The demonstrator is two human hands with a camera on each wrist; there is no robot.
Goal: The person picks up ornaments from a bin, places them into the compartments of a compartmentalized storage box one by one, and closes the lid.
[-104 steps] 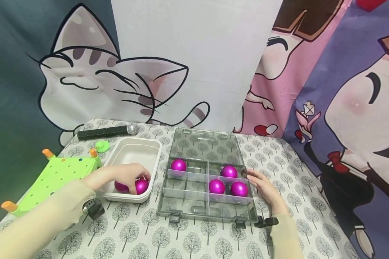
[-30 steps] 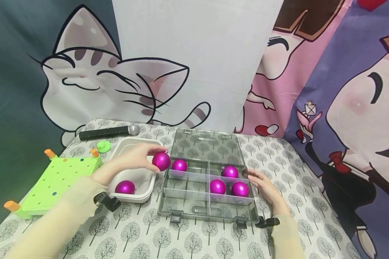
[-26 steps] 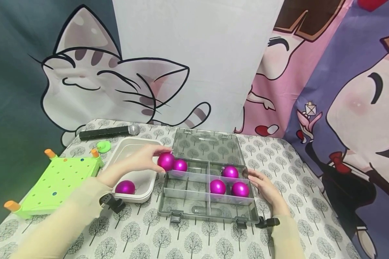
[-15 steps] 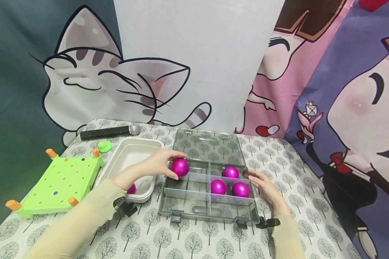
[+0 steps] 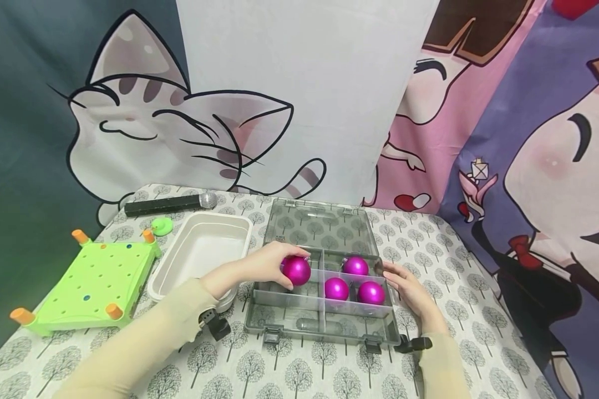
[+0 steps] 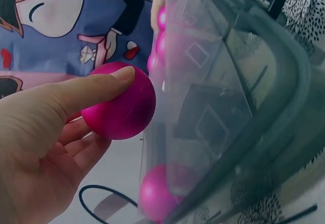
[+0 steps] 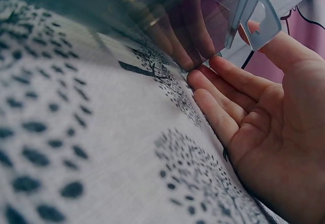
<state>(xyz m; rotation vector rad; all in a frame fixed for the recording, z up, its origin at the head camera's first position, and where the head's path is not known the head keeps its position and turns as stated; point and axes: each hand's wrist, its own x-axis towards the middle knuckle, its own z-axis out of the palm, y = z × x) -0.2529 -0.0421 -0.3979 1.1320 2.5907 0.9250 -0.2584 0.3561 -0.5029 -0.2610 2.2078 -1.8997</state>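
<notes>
My left hand [image 5: 269,265] pinches a magenta Christmas bauble [image 5: 297,271] between thumb and fingers, over the left side of a grey see-through compartment box [image 5: 279,318]. In the left wrist view the held bauble [image 6: 122,104] is above the dividers, and another bauble [image 6: 158,193] sits in the box below it; in the head view the hand and held bauble cover that one. On the right side of the box, one bauble [image 5: 355,266] lies in the back row and two lie in the row before it. My right hand [image 5: 410,289] rests its extended fingers [image 7: 218,112] against the box's right wall.
The box's lid [image 5: 319,224] lies back, opened. Left of the box stands a white tray [image 5: 179,241], its near part behind my left arm. Farther left are a green pegboard-like stand [image 5: 92,282] with orange legs, a green rubber duck [image 5: 162,225] and a black microphone [image 5: 169,205].
My left hand has taken a bauble from the white tray and carried it right, over the box. The bauble left in the tray is now hidden by my arm. My right hand has stayed put.
</notes>
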